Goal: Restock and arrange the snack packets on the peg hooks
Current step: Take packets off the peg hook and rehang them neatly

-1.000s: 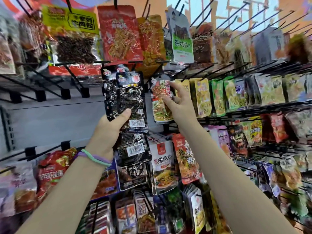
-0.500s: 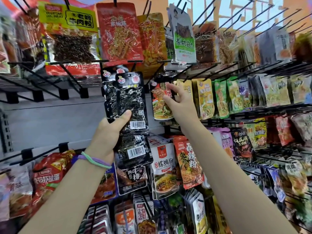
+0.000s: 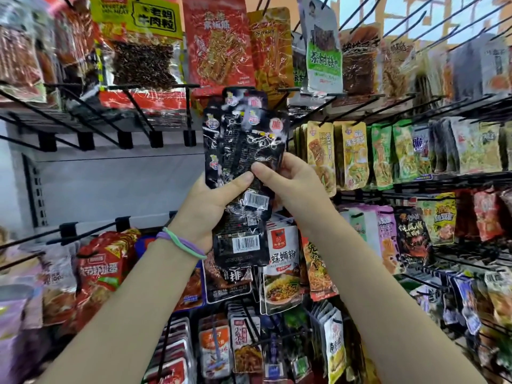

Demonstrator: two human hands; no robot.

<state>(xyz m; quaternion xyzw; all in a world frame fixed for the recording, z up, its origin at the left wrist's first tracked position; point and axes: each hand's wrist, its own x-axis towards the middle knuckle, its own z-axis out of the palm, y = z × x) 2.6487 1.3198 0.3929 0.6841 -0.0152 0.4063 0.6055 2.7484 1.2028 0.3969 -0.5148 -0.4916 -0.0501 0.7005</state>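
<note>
Racks of peg hooks [image 3: 368,109] crammed with hanging snack packets [image 3: 349,156] fill our view. At centre, our left hand [image 3: 213,200] grips a fanned stack of black packets [image 3: 241,151], thumb across the front, while our right hand [image 3: 288,181] pinches their right edge.

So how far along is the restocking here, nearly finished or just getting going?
Partway, it seems. Done: the hooks on the right carry full rows, like the yellow packets. In hand: the left hand and right hand both grip a stack of black snack packets, none of them hung yet. Left: the bare peg hooks at upper left await stock.
</note>
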